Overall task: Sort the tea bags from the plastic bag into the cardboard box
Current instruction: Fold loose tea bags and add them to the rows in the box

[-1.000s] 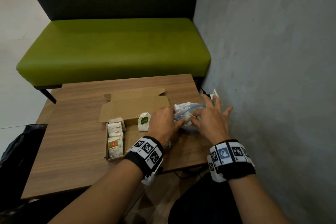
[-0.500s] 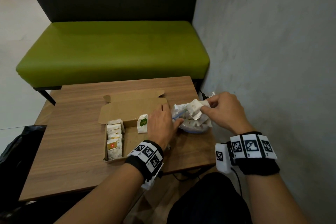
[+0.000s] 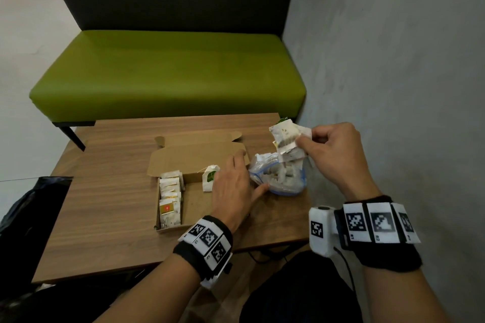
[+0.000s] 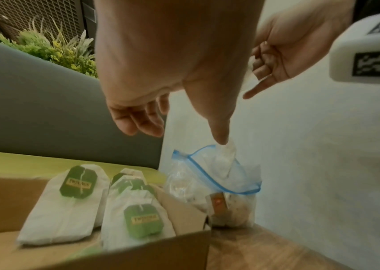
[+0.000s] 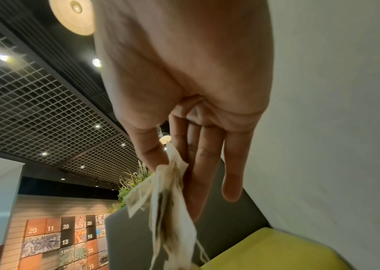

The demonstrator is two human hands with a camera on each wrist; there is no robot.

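Observation:
The clear plastic bag (image 3: pixel 280 178) with a blue zip rim stands open on the table, right of the cardboard box (image 3: pixel 199 162). My right hand (image 3: pixel 305 139) pinches a bunch of tea bags (image 3: pixel 287 139) held in the air above the bag; the right wrist view shows the bunch of tea bags (image 5: pixel 170 210) hanging from thumb and fingers. My left hand (image 3: pixel 246 174) rests between box and bag with relaxed fingers. In the left wrist view its thumb (image 4: pixel 219 131) touches paper at the mouth of the plastic bag (image 4: pixel 219 182). Green-tagged tea bags (image 4: pixel 73 197) lean in the box.
A row of tea bags (image 3: pixel 170 196) fills the box's left side. The box lid (image 3: pixel 196 139) lies open towards the green bench (image 3: pixel 168 73). A grey wall (image 3: pixel 393 86) runs close along the table's right edge. A black bag (image 3: pixel 31 207) sits at the left.
My right hand has pulled a bunch of tea bags out of the plastic bag and raised it up and to the right. The left hand has stayed beside the bag.

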